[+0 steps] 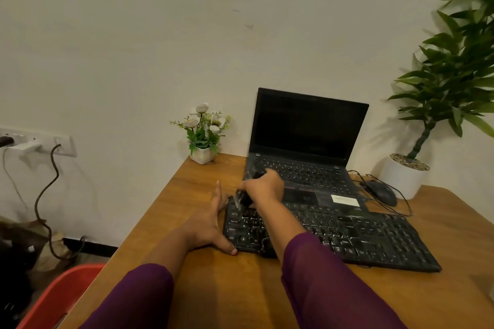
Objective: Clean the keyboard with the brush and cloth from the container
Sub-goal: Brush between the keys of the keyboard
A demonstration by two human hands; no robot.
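A black keyboard [347,235] lies across the wooden desk in front of an open laptop. My right hand [263,188] grips a dark brush [242,199], whose pale bristles touch the keyboard's far left corner; the hand and brush are blurred. My left hand [211,222] rests against the keyboard's left edge with straight fingers, thumb along its near corner. No cloth or container is in view.
The black laptop [307,147] stands open behind the keyboard. A wired mouse [381,192] and its cable lie right of it. A small flower pot [203,152] and a large potted plant [406,176] stand at the wall. A red chair [61,299] is at the lower left.
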